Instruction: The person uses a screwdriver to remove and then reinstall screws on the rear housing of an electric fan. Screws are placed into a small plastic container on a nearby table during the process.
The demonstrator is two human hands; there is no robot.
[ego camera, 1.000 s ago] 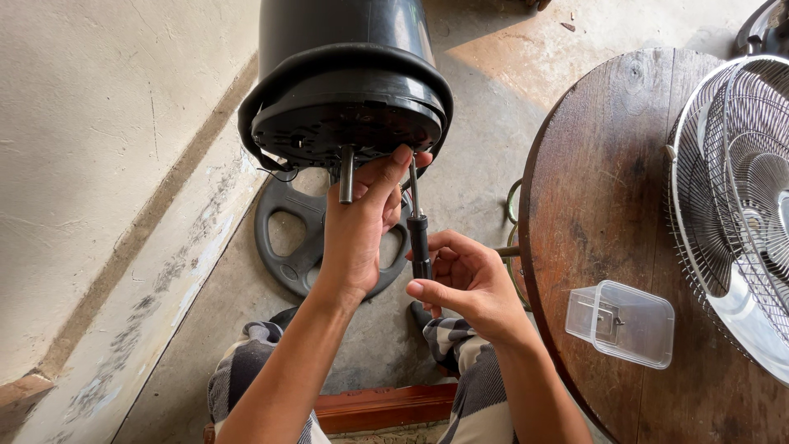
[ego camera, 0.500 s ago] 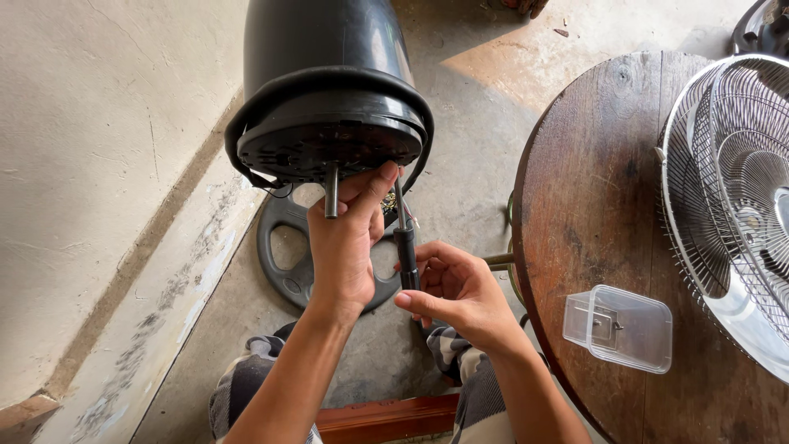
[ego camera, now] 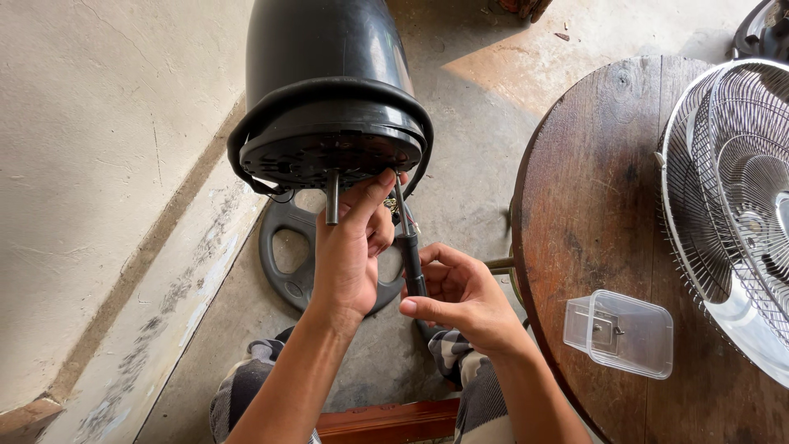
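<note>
A black fan motor housing (ego camera: 329, 90) fills the upper middle, its round front face turned toward me with a bare metal shaft (ego camera: 332, 197) sticking out. My left hand (ego camera: 352, 247) presses against the lower right of that face, fingers beside the shaft. My right hand (ego camera: 464, 300) grips the dark handle of a screwdriver (ego camera: 409, 247), whose thin blade reaches up to the housing's edge just right of my left fingers.
A round wooden table (ego camera: 600, 205) stands at right with a white wire fan guard (ego camera: 731, 205) and a small clear plastic box (ego camera: 618, 333) holding small metal parts. The fan's black round base (ego camera: 288, 255) lies on the concrete floor below. A pale wall runs along the left.
The view has shifted slightly, so the housing sits a little more to the left and higher. Both hands keep the same hold; the screwdriver stays at the housing's edge.
</note>
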